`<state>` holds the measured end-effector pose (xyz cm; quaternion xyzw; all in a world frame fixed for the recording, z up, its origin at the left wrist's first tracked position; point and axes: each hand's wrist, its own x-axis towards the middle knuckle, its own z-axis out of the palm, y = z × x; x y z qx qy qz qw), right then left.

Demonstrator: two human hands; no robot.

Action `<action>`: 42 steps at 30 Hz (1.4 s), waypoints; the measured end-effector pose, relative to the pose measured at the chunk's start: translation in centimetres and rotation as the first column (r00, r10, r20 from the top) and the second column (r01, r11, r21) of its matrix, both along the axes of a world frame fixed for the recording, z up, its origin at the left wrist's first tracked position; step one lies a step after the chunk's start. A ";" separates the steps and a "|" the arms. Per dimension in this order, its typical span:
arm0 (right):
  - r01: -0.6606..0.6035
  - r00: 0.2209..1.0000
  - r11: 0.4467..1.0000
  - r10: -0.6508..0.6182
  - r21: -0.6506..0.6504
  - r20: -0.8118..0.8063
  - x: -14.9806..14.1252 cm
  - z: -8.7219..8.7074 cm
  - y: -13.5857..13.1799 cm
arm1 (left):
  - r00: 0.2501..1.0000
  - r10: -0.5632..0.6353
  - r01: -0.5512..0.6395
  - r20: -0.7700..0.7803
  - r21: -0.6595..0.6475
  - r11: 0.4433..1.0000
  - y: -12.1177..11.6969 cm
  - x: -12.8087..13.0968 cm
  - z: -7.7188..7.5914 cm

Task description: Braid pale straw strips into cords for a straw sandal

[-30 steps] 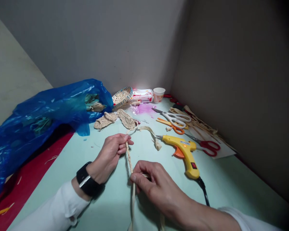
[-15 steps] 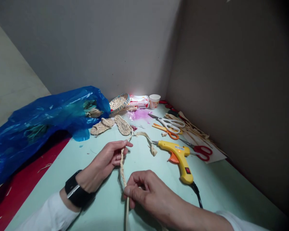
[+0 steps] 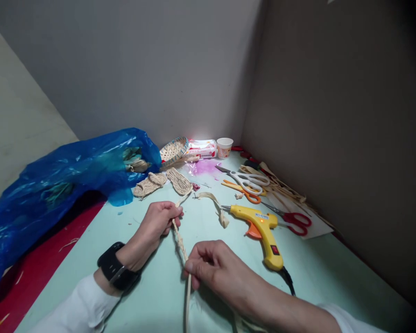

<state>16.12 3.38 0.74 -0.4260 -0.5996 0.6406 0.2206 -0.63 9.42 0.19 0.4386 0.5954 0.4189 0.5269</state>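
Observation:
A pale braided cord (image 3: 179, 241) runs between my two hands. My left hand (image 3: 158, 222), with a black watch on its wrist, pinches the cord's far part between thumb and fingers. Nearer to me, my right hand (image 3: 211, 263) grips the braid's lower end, and loose flat strands (image 3: 187, 300) hang from there toward the table's front. Beyond my left hand the cord leads toward an oval coiled braid piece (image 3: 179, 181). Beside that lies a small woven slipper shape (image 3: 150, 185). A curled dry strip (image 3: 213, 202) rests on the table ahead of my right hand.
Right of my hands lies a yellow glue gun (image 3: 258, 226). Behind it are red-handled scissors (image 3: 296, 223), orange scissors (image 3: 246, 190) and white scissors (image 3: 247, 178). A blue plastic bag (image 3: 72, 162) fills the left. A woven basket (image 3: 174, 150) and paper cup (image 3: 224, 148) stand at the back.
The view has shifted slightly. My left hand has closed its fingers more tightly around the cord and drawn a little nearer. My right hand keeps its pinch at the braid's lower end.

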 end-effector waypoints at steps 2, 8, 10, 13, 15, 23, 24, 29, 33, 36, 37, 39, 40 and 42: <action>0.023 1.000 1.000 -0.023 0.018 -0.020 0.0 -0.2 0.5 | 0.999 0.022 -0.021 -0.036 0.024 1.000 0.5 -0.4 -0.3; 0.008 0.999 0.997 -0.011 0.080 0.044 -0.4 0.0 0.7 | 0.997 0.028 -0.023 -0.072 0.081 0.996 0.9 -0.8 -1.3; 0.008 0.999 0.996 -0.011 0.085 0.044 -0.6 0.2 0.6 | 0.997 0.037 -0.031 -0.064 0.091 0.995 0.8 -0.7 -1.3; 0.027 0.999 0.998 -0.024 0.060 -0.045 -0.5 0.2 0.6 | 0.999 0.019 -0.016 -0.035 0.086 0.996 0.4 -0.7 -0.8; 0.051 0.993 0.999 -0.048 0.020 -0.107 -0.3 0.1 0.8 | 1.000 -0.020 0.021 -0.014 0.073 0.997 -0.3 -0.6 -0.1; 0.115 0.966 0.993 -0.118 -0.028 -0.230 0.7 -0.6 2.4 | 0.972 -0.166 0.173 0.165 -0.026 0.985 -5.5 0.8 1.6; 0.112 0.961 0.993 -0.116 -0.031 -0.249 0.7 -0.6 2.5 | 0.959 -0.199 0.210 0.200 -0.038 0.977 -6.1 1.0 1.7; 0.125 0.953 0.992 -0.125 -0.018 -0.277 0.9 -0.1 2.3 | 0.901 -0.280 0.322 0.332 -0.078 0.943 -7.5 1.5 1.5; 0.130 0.945 0.991 -0.134 -0.035 -0.298 0.9 -0.1 2.0 | 0.909 -0.261 0.316 0.325 -0.127 0.940 -7.3 1.3 1.2; 0.110 0.913 0.992 -0.122 -0.055 -0.390 0.7 -0.4 1.9 | 0.917 -0.298 0.342 0.264 -0.141 0.929 -7.2 0.9 1.6; 0.107 0.902 0.993 -0.118 -0.051 -0.416 0.6 -0.5 1.9 | 0.915 -0.317 0.357 0.248 -0.136 0.924 -7.1 0.9 1.8; 0.100 0.898 0.995 -0.103 -0.028 -0.428 0.4 -0.8 2.0 | 0.907 -0.345 0.383 0.243 -0.131 0.915 -7.1 0.9 2.0; 0.099 0.905 0.995 -0.094 -0.010 -0.416 0.4 -0.9 2.0 | 0.905 -0.343 0.384 0.251 -0.134 0.914 -7.0 1.0 2.0; 0.103 0.920 0.994 -0.080 0.039 -0.385 0.4 -1.0 2.2 | 0.913 -0.305 0.351 0.271 -0.141 0.926 -6.9 1.2 1.8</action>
